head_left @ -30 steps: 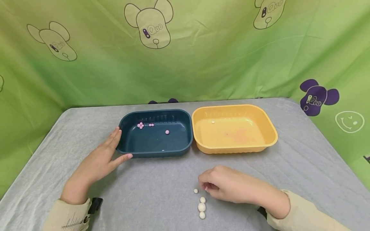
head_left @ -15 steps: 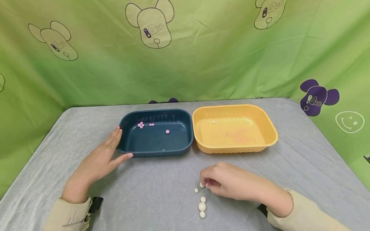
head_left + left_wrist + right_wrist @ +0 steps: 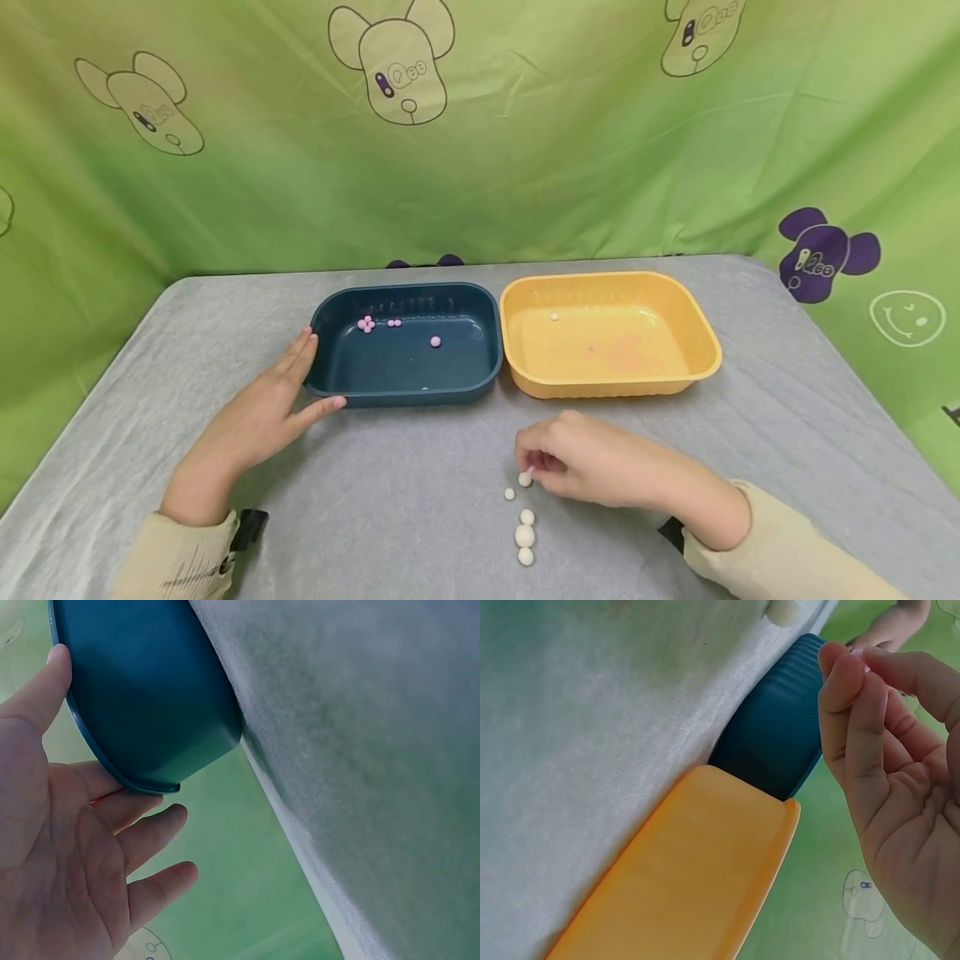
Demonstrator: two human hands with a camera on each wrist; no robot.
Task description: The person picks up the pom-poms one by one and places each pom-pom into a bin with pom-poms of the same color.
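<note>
My left hand lies with fairly straight fingers against the left end of the dark blue tray. Its thumb is at the front rim; in the left wrist view its fingers spread at the tray's corner. Between thumb and fingertips, my right hand pinches a tiny pink piece. Right below those fingertips is a white ball on the grey cloth, beside a smaller white ball. Nearer me, three white balls touch in a row, the largest ball in the middle.
In the blue tray lie a cluster of small pink balls, a pink pair and a single pink ball. The yellow tray, beside it on the right, contains a small white ball. A green printed curtain hangs behind.
My right hand has moved slightly away from me, and a white ball shows under its fingertips that was hidden a second ago. The left hand stays at the blue tray.
</note>
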